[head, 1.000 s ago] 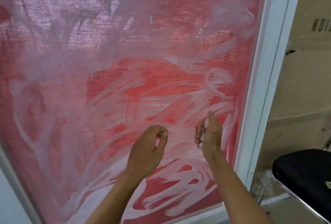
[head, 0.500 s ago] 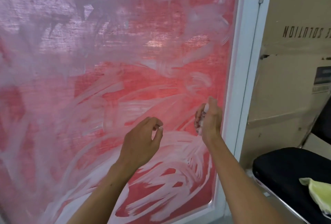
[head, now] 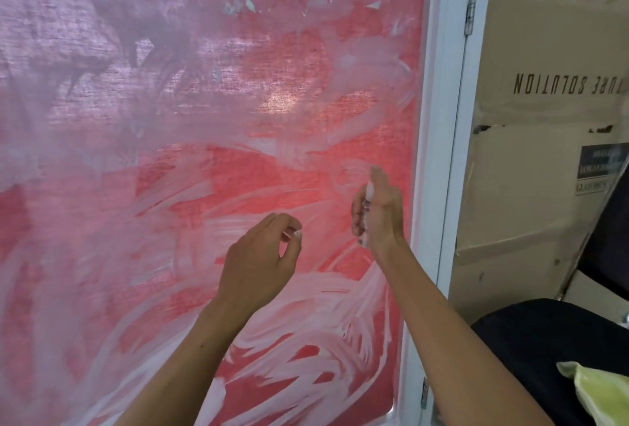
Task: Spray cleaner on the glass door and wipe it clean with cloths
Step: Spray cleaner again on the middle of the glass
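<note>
Because the pane has to be wetted before any cloth can lift the dirt, the large glass door (head: pixel 204 119), backed by red woven fabric and smeared all over with white swirls of cleaner or residue, fills the view from its left edge to its white frame (head: pixel 439 153) on the right. Haze lies thickest toward the top left corner, while the lower right corner shows clearer red between the streaks, so the wiping looks far from done.

Toward the middle, the left hand (head: pixel 262 255) hovers in front of the glass with its fingers loosely curled and thumb near the forefinger; its grip holds nothing that can be seen, and it seems poised to steady or take over rather than to wipe. Whether it touches the pane cannot be told.

Just beside it, nearer the door's right edge, the right hand (head: pixel 377 211) grips a small pale spray bottle (head: pixel 369 192), fingers wrapped round the body and one finger raised on top, a hold that suits pressing the nozzle at the glass. Most of the bottle is hidden by the hand.

Right of the frame stands a brown cardboard box (head: pixel 544 153) with upside-down printing. At the lower right, a crumpled yellow-green cloth (head: pixel 602 395) lies on a black padded seat (head: pixel 527 350), probably parked within reach for the wiping step.
</note>
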The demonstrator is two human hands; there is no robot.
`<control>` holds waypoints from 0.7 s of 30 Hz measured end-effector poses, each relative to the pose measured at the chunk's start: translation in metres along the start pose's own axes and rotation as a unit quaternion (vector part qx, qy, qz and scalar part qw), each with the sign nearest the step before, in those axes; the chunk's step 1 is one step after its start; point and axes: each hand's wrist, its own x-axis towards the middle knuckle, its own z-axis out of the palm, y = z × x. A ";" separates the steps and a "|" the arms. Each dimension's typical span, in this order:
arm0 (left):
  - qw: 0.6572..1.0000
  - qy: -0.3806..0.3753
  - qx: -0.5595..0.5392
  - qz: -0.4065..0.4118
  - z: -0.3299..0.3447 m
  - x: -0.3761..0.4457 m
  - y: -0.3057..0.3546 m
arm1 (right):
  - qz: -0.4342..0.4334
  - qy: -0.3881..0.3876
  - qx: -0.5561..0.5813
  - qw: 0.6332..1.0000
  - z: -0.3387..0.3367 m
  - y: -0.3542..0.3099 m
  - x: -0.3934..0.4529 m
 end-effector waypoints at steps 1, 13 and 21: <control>1.000 0.003 -0.002 -0.002 -0.001 0.003 0.001 | -0.038 -0.010 -0.018 0.999 0.008 -0.003 0.002; 0.999 0.042 0.001 -0.018 -0.019 0.011 -0.009 | -0.114 -0.061 -0.021 0.991 0.083 -0.022 0.005; 0.998 0.002 -0.062 -0.031 -0.008 0.015 -0.006 | -0.030 -0.065 0.033 0.997 0.063 -0.018 0.008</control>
